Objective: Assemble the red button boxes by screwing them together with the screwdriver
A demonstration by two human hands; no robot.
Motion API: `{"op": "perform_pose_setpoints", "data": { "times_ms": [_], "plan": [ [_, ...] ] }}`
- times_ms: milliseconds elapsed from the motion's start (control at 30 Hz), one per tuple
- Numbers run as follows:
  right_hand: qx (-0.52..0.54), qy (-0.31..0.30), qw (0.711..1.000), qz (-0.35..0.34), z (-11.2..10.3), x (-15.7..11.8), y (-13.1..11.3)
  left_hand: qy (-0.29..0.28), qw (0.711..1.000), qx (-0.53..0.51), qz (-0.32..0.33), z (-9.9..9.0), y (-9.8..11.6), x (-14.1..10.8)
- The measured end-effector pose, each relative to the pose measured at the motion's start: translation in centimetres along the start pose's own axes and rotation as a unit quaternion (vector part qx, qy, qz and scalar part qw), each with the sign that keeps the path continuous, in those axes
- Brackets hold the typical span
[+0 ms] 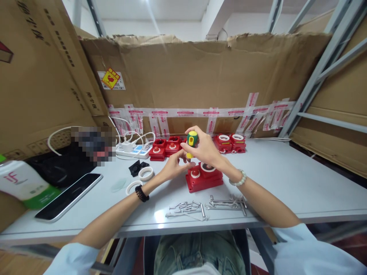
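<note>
My right hand (205, 148) is wrapped round a screwdriver (192, 139) with a green and yellow handle, held upright. My left hand (176, 165) is closed at the screwdriver's lower end. What its fingertips pinch is hidden. Just below and beside both hands sits a red housing (204, 182) with a red dome button and a white ring (207, 167). Nearer the table's front edge lie a pile of small screws (186, 207) and a group of longer metal rods or bolts (225, 202), some with strings.
More red housings (157, 149) stand at the back, with another pair (230, 144) to the right. Left are loose white rings (146, 173), black parts (138, 167), a power strip (134, 151), a phone (70, 196) and a bottle (27, 183). Cardboard (183, 76) walls the back.
</note>
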State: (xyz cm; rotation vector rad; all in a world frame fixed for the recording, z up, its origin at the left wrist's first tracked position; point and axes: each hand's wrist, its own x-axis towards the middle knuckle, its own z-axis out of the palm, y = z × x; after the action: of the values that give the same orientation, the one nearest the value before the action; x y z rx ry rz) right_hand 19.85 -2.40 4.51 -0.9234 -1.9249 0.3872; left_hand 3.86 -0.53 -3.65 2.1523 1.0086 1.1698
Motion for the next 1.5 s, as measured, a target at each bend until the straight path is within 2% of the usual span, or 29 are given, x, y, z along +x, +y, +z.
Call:
{"op": "perform_pose_setpoints", "data": {
  "times_ms": [133,200,467,667,733,800,900,967,1133,1333,1400,1500],
  "plan": [
    [-0.011,0.000,1.000,0.002,-0.1,0.0,0.1,-0.098,0.994,0.041,0.024,-1.1,-0.3,-0.5],
    [-0.020,0.001,1.000,0.006,-0.2,0.0,0.2,-0.119,0.991,0.049,0.042,-1.6,-0.5,-0.6],
    [-0.003,0.013,1.000,-0.013,-0.6,0.0,0.2,-0.111,0.990,0.051,0.070,-1.1,-1.0,-0.4],
    [0.015,0.068,0.997,-0.041,-2.0,-0.1,-1.3,-0.069,0.995,0.057,0.037,-2.0,1.2,-0.7],
    [0.016,0.105,0.993,-0.051,-2.7,-0.3,-1.8,-0.111,0.993,0.039,0.022,-2.7,2.4,-1.2],
    [0.016,0.136,0.989,-0.050,-3.3,-0.6,-2.1,-0.200,0.979,0.023,0.012,-3.2,3.3,-1.9],
    [0.019,0.160,0.986,-0.042,-3.8,-1.1,-2.0,-0.326,0.945,0.022,-0.001,-3.3,4.1,-2.9],
    [0.021,0.166,0.985,-0.036,-3.8,-1.3,-1.6,-0.363,0.931,0.034,-0.005,-3.0,4.2,-3.3],
    [0.029,0.169,0.985,-0.027,-3.5,-1.4,-0.6,-0.395,0.917,0.055,-0.019,-2.3,3.8,-3.7],
    [0.013,0.178,0.983,-0.031,-3.7,-1.4,-0.5,-0.390,0.919,0.056,-0.002,-2.5,4.1,-3.6],
    [0.006,0.186,0.982,-0.034,-3.9,-1.5,-0.3,-0.345,0.936,0.065,0.020,-2.6,4.3,-3.5],
    [-0.009,0.201,0.979,-0.027,-4.3,-1.5,0.0,-0.212,0.973,0.069,0.057,-2.0,4.7,-3.2]
  ]
}}
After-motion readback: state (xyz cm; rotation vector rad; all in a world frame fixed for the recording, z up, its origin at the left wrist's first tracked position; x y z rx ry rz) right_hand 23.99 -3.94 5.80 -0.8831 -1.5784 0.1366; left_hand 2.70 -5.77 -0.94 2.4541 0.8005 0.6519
